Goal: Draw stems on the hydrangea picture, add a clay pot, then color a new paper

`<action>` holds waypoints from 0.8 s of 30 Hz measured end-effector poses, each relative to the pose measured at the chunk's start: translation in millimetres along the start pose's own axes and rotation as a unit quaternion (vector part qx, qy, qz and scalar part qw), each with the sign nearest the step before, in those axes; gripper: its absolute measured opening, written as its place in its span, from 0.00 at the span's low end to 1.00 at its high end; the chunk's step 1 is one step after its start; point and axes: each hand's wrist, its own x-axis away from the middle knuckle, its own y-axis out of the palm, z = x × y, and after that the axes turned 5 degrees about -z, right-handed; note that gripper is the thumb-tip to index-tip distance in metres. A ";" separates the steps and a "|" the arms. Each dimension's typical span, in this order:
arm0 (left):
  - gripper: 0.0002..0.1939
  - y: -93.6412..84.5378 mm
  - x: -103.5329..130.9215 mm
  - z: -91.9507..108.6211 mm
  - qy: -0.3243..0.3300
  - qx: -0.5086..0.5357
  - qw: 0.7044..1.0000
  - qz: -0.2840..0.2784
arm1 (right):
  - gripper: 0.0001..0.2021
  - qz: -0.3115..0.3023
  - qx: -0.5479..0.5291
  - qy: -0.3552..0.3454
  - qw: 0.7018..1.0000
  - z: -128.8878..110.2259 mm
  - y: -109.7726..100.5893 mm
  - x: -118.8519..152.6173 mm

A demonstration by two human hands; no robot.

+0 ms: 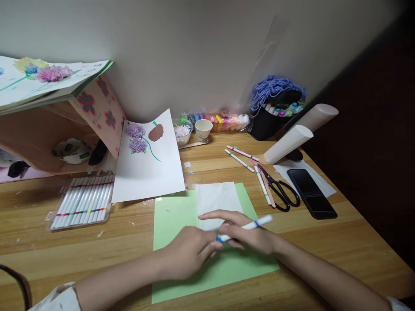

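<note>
A white marker with a blue band lies slantwise across my right hand. The thumb of that hand presses on the barrel, while its index finger stretches out over a white paper sheet. At the marker's lower left end is a blue part, pinched by the closed fingers of my left hand. Whether this blue part is a cap or the tip's base I cannot tell. Both hands are over a sheet of green paper, with the smaller white sheet lying on top of it.
Black scissors, loose markers and a phone lie to the right. A marker set is at left, near a flower picture leaning on a box. A paper cup and a black pen holder stand behind.
</note>
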 end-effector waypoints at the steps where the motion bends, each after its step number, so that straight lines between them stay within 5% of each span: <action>1: 0.22 -5.2 6.0 2.3 0.002 0.060 0.996 -0.060 | 0.15 0.049 0.005 -0.042 0.998 -1.3 -9.8 3.6; 3: 0.22 -13.6 14.2 -0.2 -0.001 0.100 0.992 -0.081 | 0.15 0.123 0.004 -0.085 0.989 -1.0 -29.0 5.6; 6: 0.17 -16.8 10.5 -19.8 0.025 -0.079 0.993 0.086 | 0.11 0.186 0.037 -0.092 0.978 7.7 -40.8 -8.8; 10: 0.12 -9.3 -11.4 -50.2 0.086 -0.324 0.916 0.219 | 0.08 0.184 0.142 -0.100 0.967 23.2 -26.9 -42.8; 15: 0.12 -4.2 -19.8 -64.6 0.069 -0.395 0.887 0.227 | 0.10 0.135 0.161 -0.103 0.972 28.0 -21.2 -59.3; 24: 0.10 -3.0 -19.3 -65.9 0.072 -0.400 0.886 0.224 | 0.09 0.182 0.192 -0.086 0.960 32.2 -25.1 -60.3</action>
